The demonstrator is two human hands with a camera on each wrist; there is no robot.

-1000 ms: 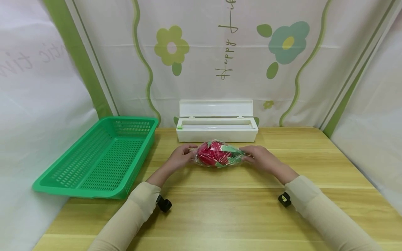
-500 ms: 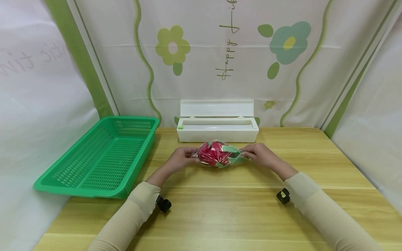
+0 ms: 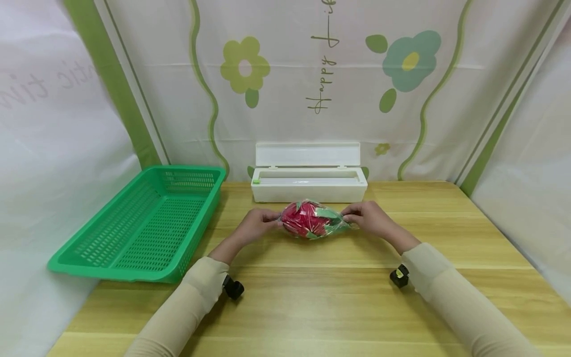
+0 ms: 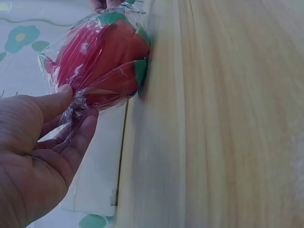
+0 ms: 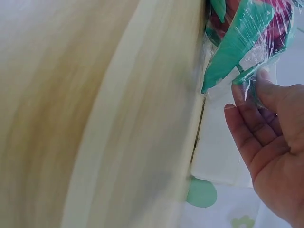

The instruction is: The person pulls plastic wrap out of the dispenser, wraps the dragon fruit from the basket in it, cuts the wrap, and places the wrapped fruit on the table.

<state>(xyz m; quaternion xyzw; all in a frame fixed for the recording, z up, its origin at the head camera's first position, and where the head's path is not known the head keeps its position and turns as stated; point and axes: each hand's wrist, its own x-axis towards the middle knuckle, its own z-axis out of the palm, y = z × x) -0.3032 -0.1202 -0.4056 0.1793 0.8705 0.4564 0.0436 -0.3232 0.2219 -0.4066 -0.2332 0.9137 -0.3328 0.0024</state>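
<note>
A dragon fruit, red with green-tipped scales, lies on its side in clear cling film in the middle of the table. At its left end my left hand pinches the gathered film between thumb and fingers. My right hand pinches the film at the other end, beside the long green scales. In the left wrist view the film is bunched into a twisted tail at the left thumb.
A white cling film dispenser with its lid raised stands behind the fruit. To the left is a green plastic basket with slotted walls. A printed curtain hangs behind the wooden table.
Both hands have shifted their fingers on the film ends, now pinching them closer. The right hand has turned slightly and its wrist has moved a little left. The fruit stays nearly in place.
</note>
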